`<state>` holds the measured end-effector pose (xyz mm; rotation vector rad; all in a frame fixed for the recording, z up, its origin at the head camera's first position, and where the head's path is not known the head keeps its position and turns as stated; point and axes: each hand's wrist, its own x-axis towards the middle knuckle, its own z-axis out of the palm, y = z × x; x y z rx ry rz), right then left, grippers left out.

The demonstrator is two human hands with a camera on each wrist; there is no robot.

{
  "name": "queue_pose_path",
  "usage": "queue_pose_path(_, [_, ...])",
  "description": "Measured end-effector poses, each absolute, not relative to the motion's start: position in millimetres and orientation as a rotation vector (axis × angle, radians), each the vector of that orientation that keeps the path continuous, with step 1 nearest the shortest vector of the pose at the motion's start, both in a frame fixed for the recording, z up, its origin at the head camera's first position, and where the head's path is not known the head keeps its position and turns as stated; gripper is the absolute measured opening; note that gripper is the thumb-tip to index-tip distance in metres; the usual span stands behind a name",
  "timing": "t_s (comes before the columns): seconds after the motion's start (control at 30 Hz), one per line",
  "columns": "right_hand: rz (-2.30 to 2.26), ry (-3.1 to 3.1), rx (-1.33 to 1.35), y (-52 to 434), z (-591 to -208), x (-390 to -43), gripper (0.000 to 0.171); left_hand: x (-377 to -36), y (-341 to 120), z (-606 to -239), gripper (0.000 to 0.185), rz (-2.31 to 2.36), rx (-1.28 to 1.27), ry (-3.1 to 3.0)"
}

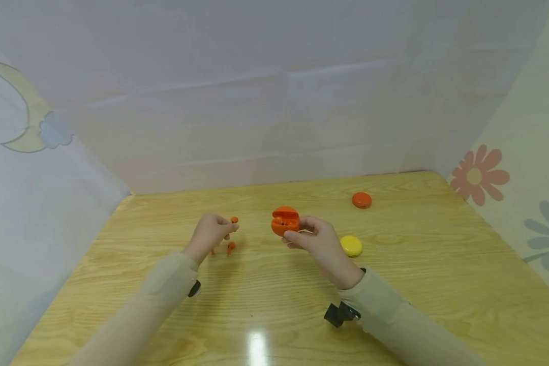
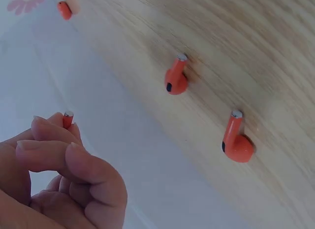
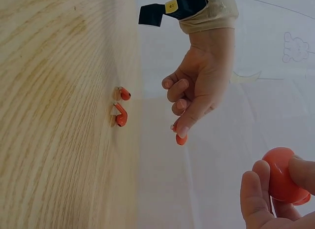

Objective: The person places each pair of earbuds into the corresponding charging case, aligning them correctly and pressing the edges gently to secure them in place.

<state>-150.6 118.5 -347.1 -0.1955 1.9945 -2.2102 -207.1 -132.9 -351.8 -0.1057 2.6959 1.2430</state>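
In the head view my left hand pinches an orange earbud above the table. Its stem with a silver tip pokes out past the fingertips in the left wrist view, and its rounded head shows below the thumb in the right wrist view. My right hand holds an orange earbud case in the air, lid raised and its inside facing me. Two more orange earbuds lie on the wood below the left hand: one earbud nearer that wrist camera, another earbud farther off.
A yellow round case rests on the wooden table just beyond the right wrist. Farther back on the right sits a closed red-orange round case. Printed cloth walls stand behind and at both sides of the table.
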Motion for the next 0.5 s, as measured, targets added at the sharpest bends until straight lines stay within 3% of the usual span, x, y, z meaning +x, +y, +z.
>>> queue_pose_path(0.5, [-2.211,2.001,-0.199,119.3,-347.8,-148.7,0.030,-188.4,-120.4,-341.3,0.024,1.323,-0.055,2.736])
